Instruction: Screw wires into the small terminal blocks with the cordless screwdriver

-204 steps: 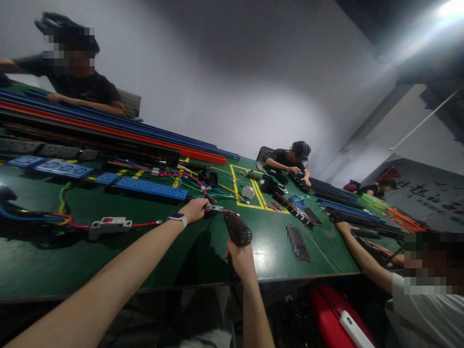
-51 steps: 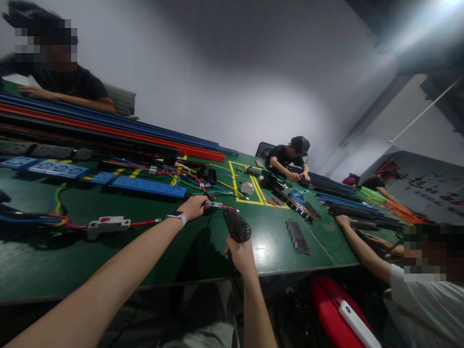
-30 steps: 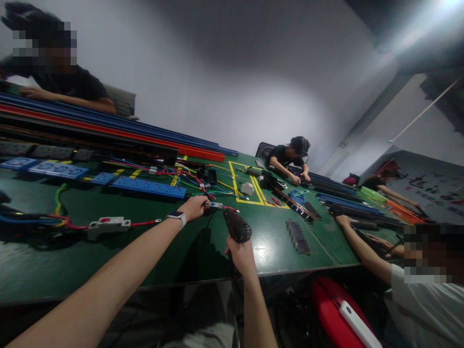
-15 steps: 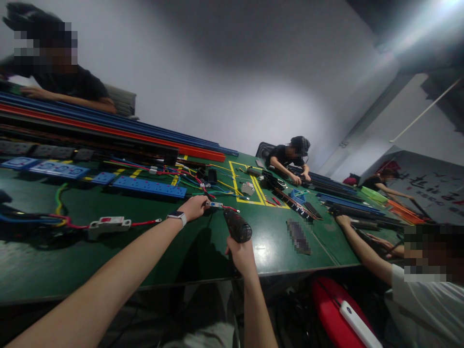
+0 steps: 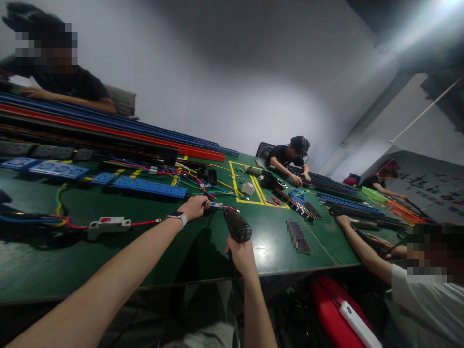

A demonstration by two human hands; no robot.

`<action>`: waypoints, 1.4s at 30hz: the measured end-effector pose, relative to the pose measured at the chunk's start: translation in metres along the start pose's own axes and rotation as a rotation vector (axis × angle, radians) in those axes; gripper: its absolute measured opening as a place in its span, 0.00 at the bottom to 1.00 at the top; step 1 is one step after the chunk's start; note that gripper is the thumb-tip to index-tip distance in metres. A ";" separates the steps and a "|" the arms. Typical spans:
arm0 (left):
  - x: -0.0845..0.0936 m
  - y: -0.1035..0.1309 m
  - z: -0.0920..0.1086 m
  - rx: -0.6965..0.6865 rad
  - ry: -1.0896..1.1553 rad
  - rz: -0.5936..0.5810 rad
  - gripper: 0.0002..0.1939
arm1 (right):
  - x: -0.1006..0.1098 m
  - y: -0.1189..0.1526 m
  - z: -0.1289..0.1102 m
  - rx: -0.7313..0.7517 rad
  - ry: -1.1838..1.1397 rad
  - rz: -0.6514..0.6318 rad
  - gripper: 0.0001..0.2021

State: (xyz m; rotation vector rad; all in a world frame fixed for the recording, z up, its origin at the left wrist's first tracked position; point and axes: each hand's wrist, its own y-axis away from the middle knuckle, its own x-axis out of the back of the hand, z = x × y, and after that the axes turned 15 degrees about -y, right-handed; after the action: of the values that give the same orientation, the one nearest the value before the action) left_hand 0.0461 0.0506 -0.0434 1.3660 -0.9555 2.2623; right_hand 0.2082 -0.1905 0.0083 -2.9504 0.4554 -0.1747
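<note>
My left hand (image 5: 195, 208), with a watch (image 5: 177, 217) on its wrist, is closed on a small white circuit breaker (image 5: 216, 205). A short red wire (image 5: 231, 210) with a metal end lug comes out of the breaker's right side. My right hand (image 5: 240, 255) grips the handle of a black cordless drill (image 5: 238, 226), its nose pointing toward the breaker. Whether the bit touches the breaker cannot be made out. To the left lies a second circuit breaker (image 5: 110, 224) with red wires, apart from both hands.
Blue socket strips (image 5: 149, 186) and loose coloured wires lie behind my left hand. Long orange and blue profiles (image 5: 195, 151) run along the far side of the green table (image 5: 275, 232). Co-workers sit around it; one person's arm (image 5: 366, 249) rests close on my right.
My hands, the breaker and the drill show no visible movement. At the far right, a co-worker's arm has shifted a little.
</note>
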 end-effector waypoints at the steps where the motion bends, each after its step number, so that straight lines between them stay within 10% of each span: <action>1: 0.000 0.000 0.000 0.000 -0.003 -0.001 0.10 | 0.000 0.000 0.000 0.003 -0.004 -0.003 0.05; 42: 0.002 -0.001 0.003 0.012 0.023 0.000 0.09 | 0.000 0.002 -0.006 -0.014 -0.030 0.019 0.06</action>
State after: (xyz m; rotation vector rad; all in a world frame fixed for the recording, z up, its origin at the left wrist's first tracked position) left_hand 0.0480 0.0488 -0.0406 1.3422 -0.9361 2.2825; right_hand 0.2062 -0.1935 0.0136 -2.9567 0.4816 -0.1250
